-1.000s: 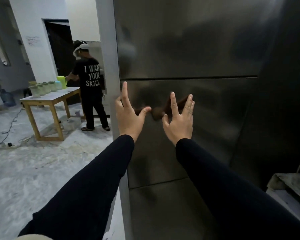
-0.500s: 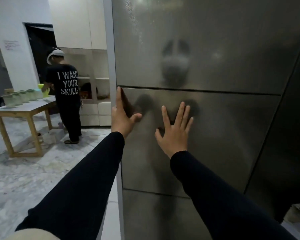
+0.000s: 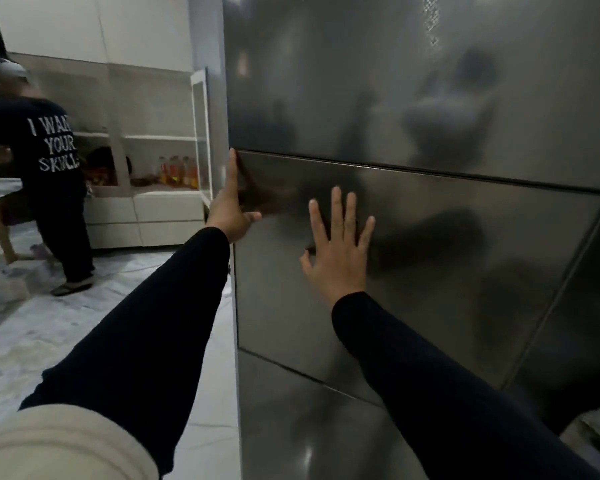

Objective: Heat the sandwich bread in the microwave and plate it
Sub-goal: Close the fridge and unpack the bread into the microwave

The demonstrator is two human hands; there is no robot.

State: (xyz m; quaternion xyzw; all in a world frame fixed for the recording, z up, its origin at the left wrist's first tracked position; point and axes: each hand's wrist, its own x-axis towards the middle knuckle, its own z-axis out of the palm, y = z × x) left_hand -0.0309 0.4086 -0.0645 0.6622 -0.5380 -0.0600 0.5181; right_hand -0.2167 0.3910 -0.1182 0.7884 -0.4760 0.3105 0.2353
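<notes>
Pressing flat at frame centre, the right hand (image 3: 336, 247) spreads open on the steel door (image 3: 465, 258), while the left hand (image 3: 231, 206) lays straight fingers along its left edge, gripping nothing. Stiff, heavy, slippery, it likely pulls best from that edge; bread and microwave are out of view.

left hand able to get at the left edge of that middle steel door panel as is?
Probably yes. The left hand is already at the middle door panel's left edge, nothing between them. Whether its fingers hook behind the edge is hidden.

Both hands, left (image 3: 230, 212) and right (image 3: 336, 249), have closed onto the steel door (image 3: 447, 258).
</notes>
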